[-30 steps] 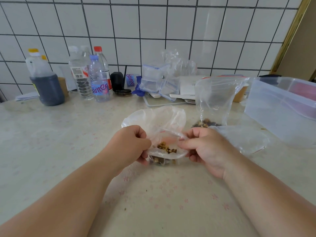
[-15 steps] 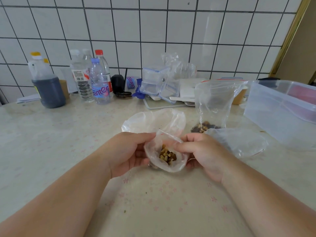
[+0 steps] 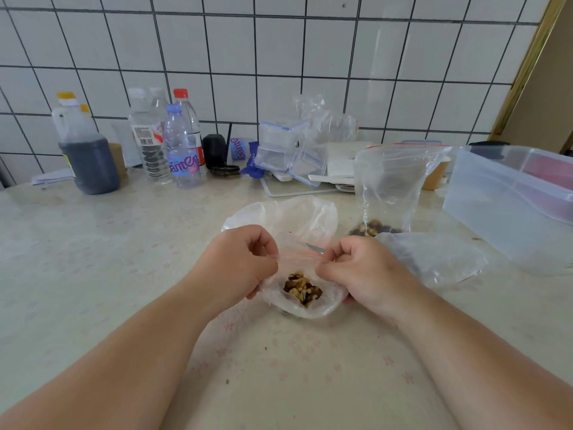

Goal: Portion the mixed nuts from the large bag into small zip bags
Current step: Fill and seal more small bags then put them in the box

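Note:
A small clear zip bag with a portion of mixed nuts lies on the counter in front of me. My left hand pinches the left end of its pink zip strip, and my right hand pinches the right end, so the strip is stretched flat between them. Behind my right hand the large clear bag stands upright and open, with a few nuts at its bottom. An empty plastic bag lies just behind the small one, and another lies to the right.
A big translucent plastic tub stands at the right. Along the tiled wall are a dark liquid jug, several water bottles, stacked clear boxes and a white tray. The pale counter stretches left and toward me.
The small bag's mouth was held open and bunched between my hands; both hands have now pulled apart and drawn the zip strip straight, with the nuts settled at the bag's bottom.

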The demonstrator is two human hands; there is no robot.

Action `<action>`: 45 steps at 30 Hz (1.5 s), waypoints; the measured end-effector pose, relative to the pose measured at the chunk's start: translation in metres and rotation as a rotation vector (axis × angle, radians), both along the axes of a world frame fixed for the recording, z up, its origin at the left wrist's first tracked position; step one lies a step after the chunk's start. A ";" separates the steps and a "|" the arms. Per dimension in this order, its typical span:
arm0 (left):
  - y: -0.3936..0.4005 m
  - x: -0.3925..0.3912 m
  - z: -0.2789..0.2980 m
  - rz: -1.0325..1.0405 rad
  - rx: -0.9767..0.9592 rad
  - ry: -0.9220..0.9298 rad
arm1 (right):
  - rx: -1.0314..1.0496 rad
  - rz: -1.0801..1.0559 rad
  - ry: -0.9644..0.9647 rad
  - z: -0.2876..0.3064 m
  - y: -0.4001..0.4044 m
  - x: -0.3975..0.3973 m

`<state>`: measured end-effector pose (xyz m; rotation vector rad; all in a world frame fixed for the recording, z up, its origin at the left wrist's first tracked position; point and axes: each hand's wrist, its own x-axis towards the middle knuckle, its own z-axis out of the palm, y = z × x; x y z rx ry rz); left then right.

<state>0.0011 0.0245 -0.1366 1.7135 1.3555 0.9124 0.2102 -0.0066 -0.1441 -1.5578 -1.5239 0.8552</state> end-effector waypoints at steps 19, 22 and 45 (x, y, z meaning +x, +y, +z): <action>0.009 -0.013 0.000 -0.477 -0.597 -0.518 | -0.422 0.176 0.691 0.018 -0.005 0.011; 0.008 -0.010 -0.002 -0.392 -0.533 -0.554 | -0.346 0.208 0.677 0.016 -0.006 0.009; 0.004 -0.001 -0.002 -0.105 -0.420 -0.449 | -0.331 0.064 0.663 0.015 -0.004 0.004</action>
